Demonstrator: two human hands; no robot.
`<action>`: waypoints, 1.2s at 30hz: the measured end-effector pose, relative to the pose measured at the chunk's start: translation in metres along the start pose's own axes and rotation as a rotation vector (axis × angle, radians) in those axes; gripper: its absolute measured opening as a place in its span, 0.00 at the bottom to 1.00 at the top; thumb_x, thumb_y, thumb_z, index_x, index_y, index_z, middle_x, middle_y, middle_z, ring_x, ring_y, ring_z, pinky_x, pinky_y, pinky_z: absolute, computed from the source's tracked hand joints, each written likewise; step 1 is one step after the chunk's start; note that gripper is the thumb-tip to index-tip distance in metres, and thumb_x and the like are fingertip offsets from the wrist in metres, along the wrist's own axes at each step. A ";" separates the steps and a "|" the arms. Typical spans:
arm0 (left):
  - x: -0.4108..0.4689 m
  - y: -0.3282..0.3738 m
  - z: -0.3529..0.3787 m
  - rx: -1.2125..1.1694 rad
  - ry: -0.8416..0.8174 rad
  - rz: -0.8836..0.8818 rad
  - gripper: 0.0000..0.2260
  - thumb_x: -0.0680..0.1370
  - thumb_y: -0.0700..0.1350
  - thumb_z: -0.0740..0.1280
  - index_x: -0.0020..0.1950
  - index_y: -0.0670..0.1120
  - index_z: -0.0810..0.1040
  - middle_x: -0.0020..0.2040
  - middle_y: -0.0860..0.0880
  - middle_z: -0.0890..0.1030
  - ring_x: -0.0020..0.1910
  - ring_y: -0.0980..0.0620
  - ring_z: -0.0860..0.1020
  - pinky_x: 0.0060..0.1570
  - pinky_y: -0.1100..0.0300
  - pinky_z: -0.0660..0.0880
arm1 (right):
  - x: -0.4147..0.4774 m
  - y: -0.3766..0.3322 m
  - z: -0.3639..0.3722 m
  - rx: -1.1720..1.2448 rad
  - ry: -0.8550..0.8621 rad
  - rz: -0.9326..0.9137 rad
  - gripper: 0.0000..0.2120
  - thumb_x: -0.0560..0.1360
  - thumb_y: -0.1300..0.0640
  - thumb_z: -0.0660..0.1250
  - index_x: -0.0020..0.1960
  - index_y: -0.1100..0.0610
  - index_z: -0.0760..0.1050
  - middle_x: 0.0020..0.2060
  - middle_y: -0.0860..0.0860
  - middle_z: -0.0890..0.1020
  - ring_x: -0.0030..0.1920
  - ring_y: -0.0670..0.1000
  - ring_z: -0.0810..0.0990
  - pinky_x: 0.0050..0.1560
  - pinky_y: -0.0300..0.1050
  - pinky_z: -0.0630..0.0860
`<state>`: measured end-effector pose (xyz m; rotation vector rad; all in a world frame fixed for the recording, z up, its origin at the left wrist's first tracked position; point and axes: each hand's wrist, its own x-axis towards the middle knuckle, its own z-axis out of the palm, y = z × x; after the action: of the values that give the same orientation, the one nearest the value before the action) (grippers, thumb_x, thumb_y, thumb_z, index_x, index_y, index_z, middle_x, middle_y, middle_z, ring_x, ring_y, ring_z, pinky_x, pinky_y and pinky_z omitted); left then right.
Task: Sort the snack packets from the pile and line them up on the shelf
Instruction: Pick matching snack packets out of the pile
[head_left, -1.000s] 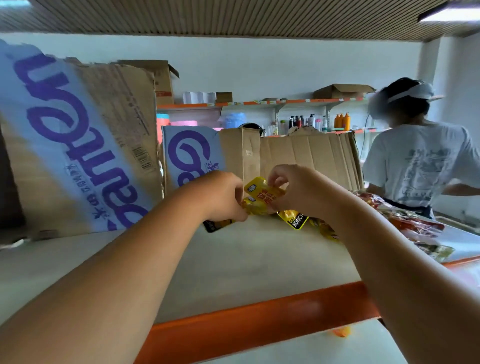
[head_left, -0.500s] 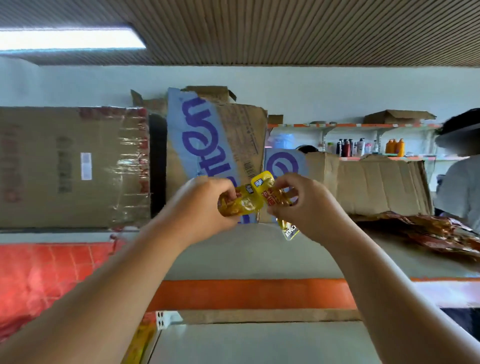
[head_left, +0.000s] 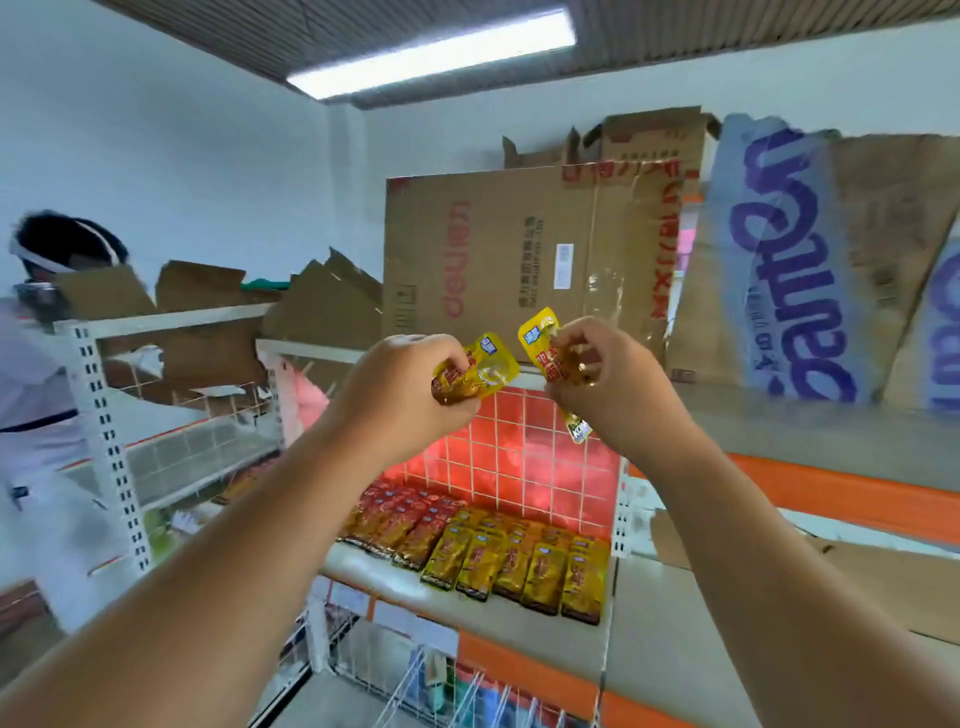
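My left hand (head_left: 402, 392) grips a yellow snack packet (head_left: 480, 369), and my right hand (head_left: 602, 379) grips another yellow snack packet (head_left: 540, 340), with a further packet end (head_left: 579, 430) hanging below its fingers. Both hands are raised in front of me, a small gap between the two packets. Below them a white shelf (head_left: 498, 613) carries red packets (head_left: 400, 522) lined up on the left and yellow packets (head_left: 524, 564) lined up on the right, in front of a red wire grid (head_left: 519, 457).
Flattened cardboard boxes (head_left: 519, 260) lean on the shelving above. An orange-edged shelf (head_left: 852, 501) runs at the right. A person in a white shirt (head_left: 36, 364) stands at the left beside a white rack upright (head_left: 106, 447). Wire baskets (head_left: 415, 686) hang below.
My view has swung left, from the upper shelf with the pile to the shelf with lined-up packets. My hands have drawn apart, each now holding its own yellow packet.
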<state>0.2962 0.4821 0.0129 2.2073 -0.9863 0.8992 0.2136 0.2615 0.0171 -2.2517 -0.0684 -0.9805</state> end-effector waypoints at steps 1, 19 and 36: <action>-0.011 -0.019 -0.012 0.016 0.000 -0.033 0.13 0.68 0.53 0.80 0.48 0.54 0.82 0.40 0.58 0.78 0.40 0.53 0.77 0.34 0.64 0.66 | 0.002 -0.011 0.023 0.016 -0.023 -0.008 0.18 0.67 0.62 0.77 0.50 0.46 0.77 0.47 0.45 0.81 0.48 0.43 0.79 0.47 0.40 0.74; -0.061 -0.176 -0.007 0.101 -0.041 -0.370 0.17 0.73 0.57 0.77 0.59 0.53 0.80 0.49 0.57 0.80 0.47 0.57 0.80 0.38 0.74 0.66 | 0.038 -0.006 0.224 0.140 -0.218 -0.036 0.13 0.71 0.52 0.78 0.47 0.46 0.74 0.50 0.46 0.77 0.49 0.45 0.77 0.46 0.46 0.77; 0.004 -0.198 0.204 -0.048 -0.167 -0.235 0.29 0.74 0.62 0.70 0.73 0.58 0.67 0.66 0.54 0.71 0.48 0.49 0.82 0.45 0.53 0.81 | 0.061 0.159 0.236 -0.050 -0.190 0.295 0.15 0.69 0.53 0.78 0.52 0.49 0.77 0.49 0.46 0.75 0.47 0.49 0.78 0.49 0.54 0.79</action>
<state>0.5253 0.4507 -0.1523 2.3261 -0.7910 0.5876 0.4536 0.2677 -0.1476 -2.3115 0.2019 -0.6181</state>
